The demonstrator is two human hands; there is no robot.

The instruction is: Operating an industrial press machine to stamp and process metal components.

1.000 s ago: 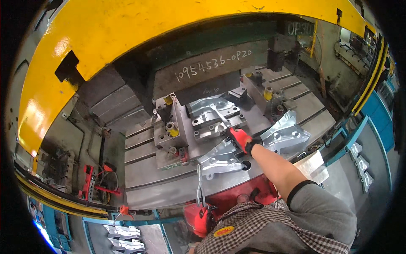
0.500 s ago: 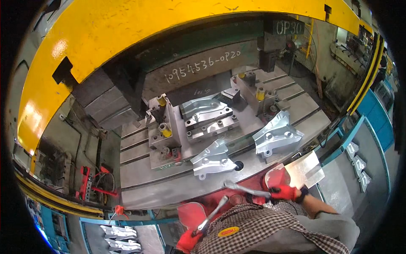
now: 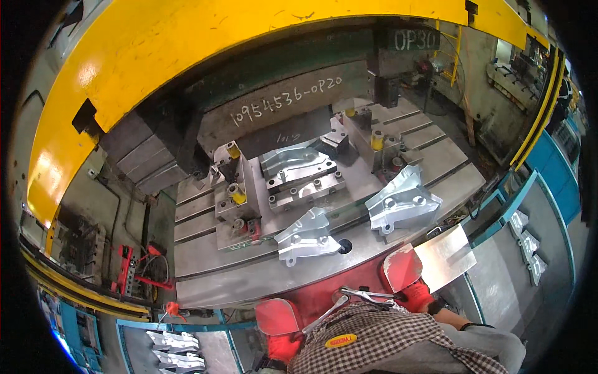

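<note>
My left hand (image 3: pixel 284 346), in a red glove, is closed on a long silvery metal tool (image 3: pixel 325 315) slanting up to the right. It sits just below a rounded red guard (image 3: pixel 278 316) of the control stand. My right hand (image 3: pixel 417 297), also red-gloved, lies against the lower edge of the other red guard (image 3: pixel 402 269). From it a second silvery tool (image 3: pixel 369 296) points left; its fingers are partly hidden. Beyond the stand, two bent sheet-metal parts rest at the bed's front: a left one (image 3: pixel 309 238) and a right one (image 3: pixel 402 202). Another formed part (image 3: pixel 298 161) lies on the die.
A yellow press frame (image 3: pixel 249 25) arches overhead, with a dark upper die (image 3: pixel 274 112) above the slotted steel bed (image 3: pixel 249 274). Blue-framed tables hold finished parts at lower left (image 3: pixel 174 349) and right (image 3: pixel 528 243). A bare metal plate (image 3: pixel 445 250) lies beside the right guard.
Both hands have moved to the red guards, my left one up and my right one slightly down. The tools' far ends have come close together. The view has shifted slightly.
</note>
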